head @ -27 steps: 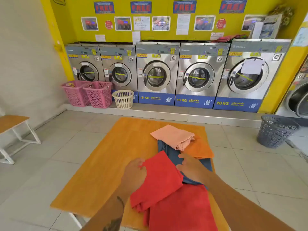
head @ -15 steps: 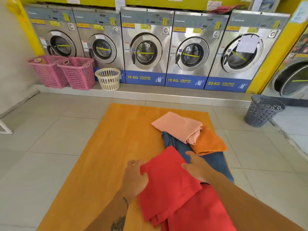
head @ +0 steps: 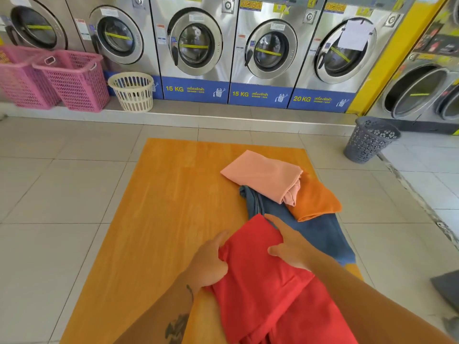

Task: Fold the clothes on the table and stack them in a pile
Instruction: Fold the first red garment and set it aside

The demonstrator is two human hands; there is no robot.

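A red garment [head: 270, 291] lies at the near right of the orange wooden table [head: 161, 219]. My left hand [head: 211, 261] grips its left edge, fingers curled into the fabric. My right hand [head: 288, 244] rests on its upper right part, fingers spread and pressing the cloth. Beyond it a blue garment [head: 305, 229] lies flat, partly under the red one. A folded pink garment [head: 263, 175] sits farther back, overlapping a folded orange garment [head: 315, 199] on the blue one.
Washing machines [head: 196, 43] line the far wall. Two pink baskets [head: 72, 78] and a cream basket [head: 133, 91] stand on the left floor. A grey basket [head: 370, 140] stands right of the table. A grey item [head: 447, 289] lies at the right edge.
The view has tilted down and closer to the table. Both hands have drawn the red garment's top fold toward me and slightly narrower, the right hand now lying flat on it.
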